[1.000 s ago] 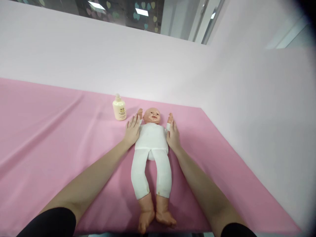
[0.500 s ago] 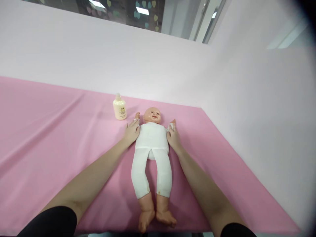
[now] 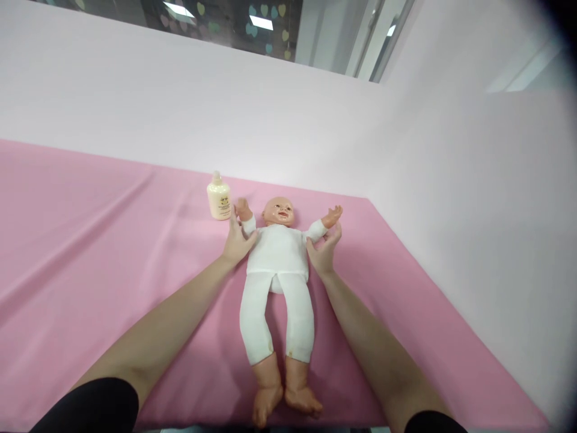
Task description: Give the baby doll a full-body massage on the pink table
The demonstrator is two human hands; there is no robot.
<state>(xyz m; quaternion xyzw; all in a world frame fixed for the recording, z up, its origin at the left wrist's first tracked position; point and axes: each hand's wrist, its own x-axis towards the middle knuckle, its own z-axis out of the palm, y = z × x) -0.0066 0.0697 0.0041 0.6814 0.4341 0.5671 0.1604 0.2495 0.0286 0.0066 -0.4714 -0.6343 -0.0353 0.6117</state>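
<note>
My left hand (image 3: 237, 242) and right hand (image 3: 323, 255), both half open, cup the doll (image 3: 277, 249) at its arms; bottle (image 3: 219, 201) upright nearby.

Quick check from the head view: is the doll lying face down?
No, the doll lies on its back on the pink sheet, with its eyes and mouth visible.

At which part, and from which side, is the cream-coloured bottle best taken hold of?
Probably by the broad body of the bottle, below its shoulders, with the left hand coming from the person's left and wrapping around it. It stands upright, its narrow top offers less to hold, and the doll's hand is close by on its right.
</note>
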